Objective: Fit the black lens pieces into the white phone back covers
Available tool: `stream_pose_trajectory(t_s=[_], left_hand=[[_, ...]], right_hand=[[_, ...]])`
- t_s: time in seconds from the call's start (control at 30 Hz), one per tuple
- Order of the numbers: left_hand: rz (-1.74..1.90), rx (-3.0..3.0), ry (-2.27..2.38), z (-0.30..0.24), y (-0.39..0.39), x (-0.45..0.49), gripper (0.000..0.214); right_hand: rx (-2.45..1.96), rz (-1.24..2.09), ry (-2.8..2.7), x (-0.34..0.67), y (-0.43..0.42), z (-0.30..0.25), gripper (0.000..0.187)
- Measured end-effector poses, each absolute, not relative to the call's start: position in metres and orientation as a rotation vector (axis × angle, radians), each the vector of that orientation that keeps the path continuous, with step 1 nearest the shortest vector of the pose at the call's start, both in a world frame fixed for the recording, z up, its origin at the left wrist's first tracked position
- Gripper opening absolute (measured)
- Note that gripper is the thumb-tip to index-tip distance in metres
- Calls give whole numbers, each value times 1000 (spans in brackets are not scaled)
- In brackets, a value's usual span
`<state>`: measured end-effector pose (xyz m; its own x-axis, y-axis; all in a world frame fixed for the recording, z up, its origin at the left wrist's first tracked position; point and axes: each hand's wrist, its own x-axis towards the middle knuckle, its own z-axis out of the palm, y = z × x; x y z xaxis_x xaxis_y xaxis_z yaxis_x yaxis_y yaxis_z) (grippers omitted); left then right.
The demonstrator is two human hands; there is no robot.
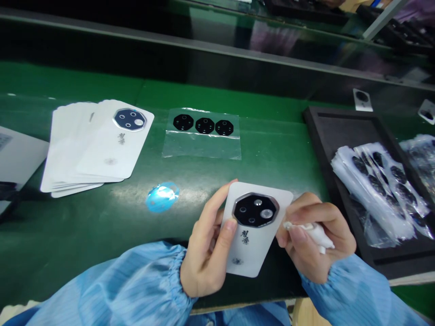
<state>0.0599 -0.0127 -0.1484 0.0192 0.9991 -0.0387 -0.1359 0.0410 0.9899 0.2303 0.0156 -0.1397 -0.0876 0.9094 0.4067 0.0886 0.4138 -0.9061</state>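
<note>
Between thumb and fingers, my left hand (210, 249) grips a white phone back cover (253, 256) by its left side. The cover carries a dark octagonal camera panel (252, 216) with a silver rim, and black lettering below it. My right hand (316, 240) is closed around a crumpled white cloth (316, 234), close against the cover's right edge. To the left lies a fanned stack of white back covers (98, 154), the top one with a blue-tinted camera panel. A round blue film (163, 197) rests on the green table in front of the stack.
A clear plastic sheet (202, 147) with three black octagonal pieces lies mid-table. At right, a black tray (314, 131) holds plastic-wrapped strips (377, 194) with dark pieces. A dark ledge (204, 50) runs along the back. A grey-white flat item (20, 158) sits at far left.
</note>
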Motion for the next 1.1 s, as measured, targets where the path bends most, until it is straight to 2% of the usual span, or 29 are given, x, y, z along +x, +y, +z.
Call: stream_pose_trajectory(t_s=[0.3,0.47,1.1], left_hand=[[1301,1133,1077,-151,-13,61,46],[1226,1106,1021,-151,-11,59,47],[1170,1090,1057,-152,-12,59,48]], right_hand=[[-945,903,-1497,231,13,-136,18],[-925,922,-1481,229,14,-135,19],[-938,932,-1363,225,17,-137,10]])
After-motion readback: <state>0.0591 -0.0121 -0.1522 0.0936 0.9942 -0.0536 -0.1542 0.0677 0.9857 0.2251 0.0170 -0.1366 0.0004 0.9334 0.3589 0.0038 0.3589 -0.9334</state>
